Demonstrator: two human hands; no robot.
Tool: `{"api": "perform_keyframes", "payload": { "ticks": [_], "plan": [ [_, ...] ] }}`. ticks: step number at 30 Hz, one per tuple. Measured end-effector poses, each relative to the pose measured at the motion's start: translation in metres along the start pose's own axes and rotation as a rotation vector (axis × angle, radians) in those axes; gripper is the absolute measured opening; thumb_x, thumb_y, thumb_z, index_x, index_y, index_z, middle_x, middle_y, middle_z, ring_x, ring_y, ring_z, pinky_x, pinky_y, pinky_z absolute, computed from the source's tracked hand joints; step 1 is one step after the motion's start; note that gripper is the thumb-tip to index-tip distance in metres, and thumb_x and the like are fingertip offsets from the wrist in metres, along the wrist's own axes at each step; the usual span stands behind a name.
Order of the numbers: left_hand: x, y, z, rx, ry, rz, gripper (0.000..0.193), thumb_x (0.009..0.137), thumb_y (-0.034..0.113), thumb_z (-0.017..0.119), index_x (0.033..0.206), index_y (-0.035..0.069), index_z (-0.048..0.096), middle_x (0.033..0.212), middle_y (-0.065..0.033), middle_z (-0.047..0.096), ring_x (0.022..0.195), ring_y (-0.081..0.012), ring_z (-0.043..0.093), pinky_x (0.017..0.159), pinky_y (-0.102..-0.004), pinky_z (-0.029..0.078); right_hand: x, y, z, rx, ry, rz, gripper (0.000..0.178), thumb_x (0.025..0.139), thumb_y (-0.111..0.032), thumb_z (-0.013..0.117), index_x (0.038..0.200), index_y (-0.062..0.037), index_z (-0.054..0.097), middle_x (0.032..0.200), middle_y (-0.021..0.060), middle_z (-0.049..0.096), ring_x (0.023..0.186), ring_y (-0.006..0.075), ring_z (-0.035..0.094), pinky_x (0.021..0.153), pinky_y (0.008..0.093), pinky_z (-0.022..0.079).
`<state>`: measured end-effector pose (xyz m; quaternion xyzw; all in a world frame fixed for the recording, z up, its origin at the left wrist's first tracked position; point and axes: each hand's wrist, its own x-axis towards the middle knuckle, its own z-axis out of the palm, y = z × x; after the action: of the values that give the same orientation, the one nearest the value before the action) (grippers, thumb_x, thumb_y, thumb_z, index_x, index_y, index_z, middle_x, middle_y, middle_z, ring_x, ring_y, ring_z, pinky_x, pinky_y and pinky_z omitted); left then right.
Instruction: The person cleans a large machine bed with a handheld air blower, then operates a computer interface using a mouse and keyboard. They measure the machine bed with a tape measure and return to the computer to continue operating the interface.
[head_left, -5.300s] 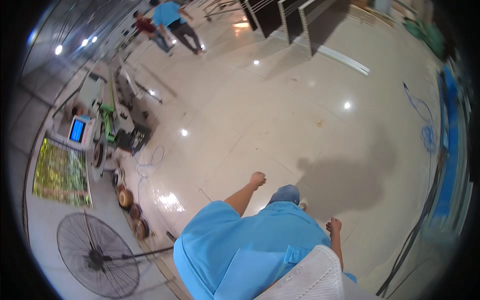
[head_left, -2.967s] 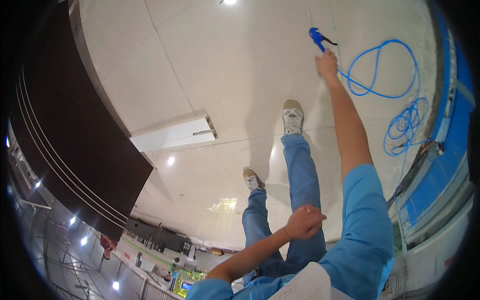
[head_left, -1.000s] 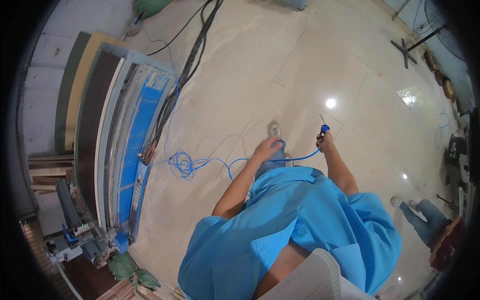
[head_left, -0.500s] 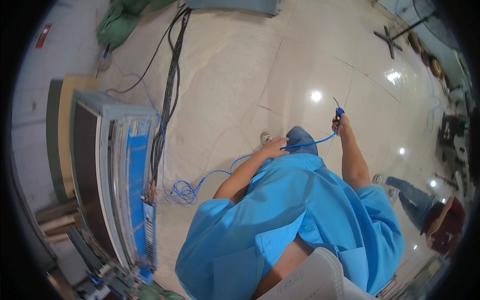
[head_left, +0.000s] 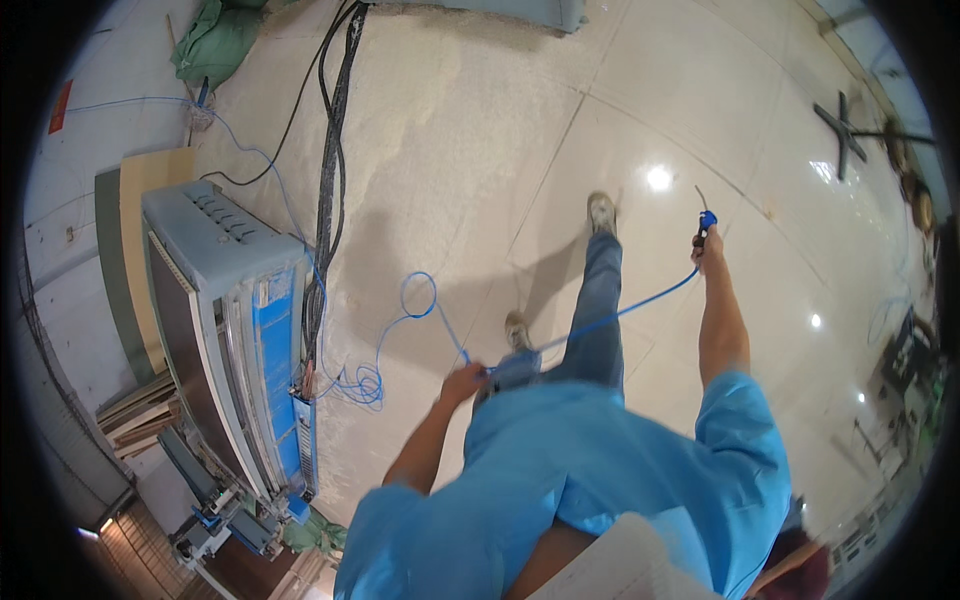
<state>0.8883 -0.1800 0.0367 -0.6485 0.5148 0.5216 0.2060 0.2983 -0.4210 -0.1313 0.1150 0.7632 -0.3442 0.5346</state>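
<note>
My right hand is wrapped round an air blow gun with a blue head and a thin metal nozzle pointing away from me. From the gun's lower end a blue air hose runs leftward across my legs. My left hand, out to the left of my body, is closed on that hose. Beyond it the hose rises in a loop and drops to a loose coil on the floor. My left fingers are small and partly blurred.
A grey and blue machine stands at the left, with thick black cables running along its side. Green sacks lie at the far left. A black fan stand is at the far right. Part of another person shows at the lower right.
My left hand has moved left and nearer, drawing the hose into a raised loop. One foot has stepped forward. My right hand still holds the blow gun, slightly farther right.
</note>
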Motion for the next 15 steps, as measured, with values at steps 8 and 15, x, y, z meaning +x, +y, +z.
{"api": "perform_keyframes", "payload": {
  "ticks": [8, 15],
  "plan": [
    [0.008, 0.199, 0.005, -0.410, -0.054, -0.257, 0.041, 0.090, 0.047, 0.065, 0.102, 0.009, 0.069, 0.090, -0.0146, 0.070, 0.084, -0.0324, 0.067, 0.073, -0.0411, 0.050, 0.175, -0.065, 0.170, -1.055, -0.223, -0.068, 0.062, 0.096, -0.062, 0.047, 0.074, -0.0055, 0.058, 0.052, 0.0031, 0.049, 0.037, 0.0129, 0.041, 0.035, 0.0315, 0.034],
    [0.005, 0.254, -0.010, -0.414, -0.070, -0.315, 0.040, 0.089, 0.048, 0.065, 0.097, 0.009, 0.070, 0.084, -0.0155, 0.070, 0.079, -0.0320, 0.068, 0.070, -0.0414, 0.051, 0.208, -0.172, 0.258, -0.300, -0.226, -0.001, 0.046, 0.103, -0.053, 0.040, 0.098, -0.0098, 0.052, 0.063, -0.0004, 0.051, 0.042, 0.0076, 0.036, 0.039, 0.0248, 0.037]
  ]
}}
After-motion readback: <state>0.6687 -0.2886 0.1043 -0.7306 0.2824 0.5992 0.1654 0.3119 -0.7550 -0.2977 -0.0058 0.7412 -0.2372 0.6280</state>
